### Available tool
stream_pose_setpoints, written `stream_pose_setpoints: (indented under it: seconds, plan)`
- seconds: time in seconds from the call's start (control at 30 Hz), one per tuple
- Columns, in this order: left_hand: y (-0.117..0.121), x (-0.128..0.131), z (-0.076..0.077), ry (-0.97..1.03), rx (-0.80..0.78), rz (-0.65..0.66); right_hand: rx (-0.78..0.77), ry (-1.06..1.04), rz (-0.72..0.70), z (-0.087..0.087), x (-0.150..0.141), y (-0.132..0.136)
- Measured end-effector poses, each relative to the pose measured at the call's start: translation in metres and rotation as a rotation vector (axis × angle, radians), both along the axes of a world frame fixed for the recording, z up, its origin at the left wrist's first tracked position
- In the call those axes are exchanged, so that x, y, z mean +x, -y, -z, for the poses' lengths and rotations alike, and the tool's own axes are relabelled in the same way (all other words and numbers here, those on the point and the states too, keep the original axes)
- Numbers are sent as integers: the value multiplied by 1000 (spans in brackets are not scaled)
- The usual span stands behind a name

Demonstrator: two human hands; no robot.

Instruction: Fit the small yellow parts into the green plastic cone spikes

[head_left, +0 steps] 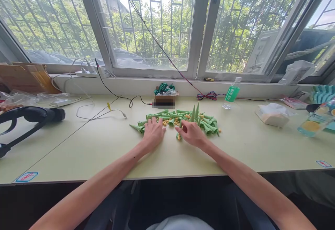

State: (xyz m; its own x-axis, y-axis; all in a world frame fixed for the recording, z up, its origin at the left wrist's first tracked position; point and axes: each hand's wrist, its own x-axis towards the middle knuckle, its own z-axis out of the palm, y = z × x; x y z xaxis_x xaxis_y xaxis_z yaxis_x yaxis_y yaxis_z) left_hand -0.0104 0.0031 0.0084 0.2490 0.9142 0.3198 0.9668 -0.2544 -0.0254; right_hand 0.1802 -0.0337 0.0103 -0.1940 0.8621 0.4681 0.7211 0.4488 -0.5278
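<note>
A pile of green hollow cones point(206, 129) lies on the table in front of me, with small orange-yellow pieces point(171, 121) scattered among them. A couple of cones point(196, 111) stand point-up behind my right hand point(193, 133). That hand is closed in a pinch on a green cone point(179, 137) at the pile's near edge, and an orange piece shows at its lower end. My left hand point(154, 132) rests palm-down on the left part of the pile, fingers stretched out over the cones. What lies under its palm is hidden.
Behind the pile sits a small box point(164, 99) with green and clear wrapping. A bottle point(231, 94) and a tissue pack point(273, 115) stand to the right. Cables point(104, 109) and a black headset point(34, 115) lie left. The table's front edge point(167, 177) runs below my forearms.
</note>
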Motion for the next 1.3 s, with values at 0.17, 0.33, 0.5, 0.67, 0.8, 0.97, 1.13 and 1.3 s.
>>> stream_pose_setpoints:
  seconds: [0.17, 0.33, 0.5, 0.67, 0.8, 0.97, 1.13, 1.3]
  plan:
    - [-2, -1, 1, -19, -48, 11, 0, 10, 3, 0, 0, 0]
    - [-5, -2, 3, 2, -86, 39, 12, 21, -1, 1, 1, -1]
    - [-7, -4, 5, -24, -62, 65, 12, 27, -1, 1, 1, 0]
    - [-6, -4, 4, -43, -73, 66, 10, 27, -7, 1, 1, -1]
    - [-5, -3, 3, -36, -67, 79, 14, 19, -16, 2, 1, -1]
    - [-5, -2, 3, -21, -58, 98, -1, 11, -16, 1, 0, 0]
    - [-4, -2, 4, 18, -20, 125, -1, 12, -20, 0, 0, 0]
    - [-2, 0, -1, 99, 57, 165, 0, 18, -21, 0, 0, 0]
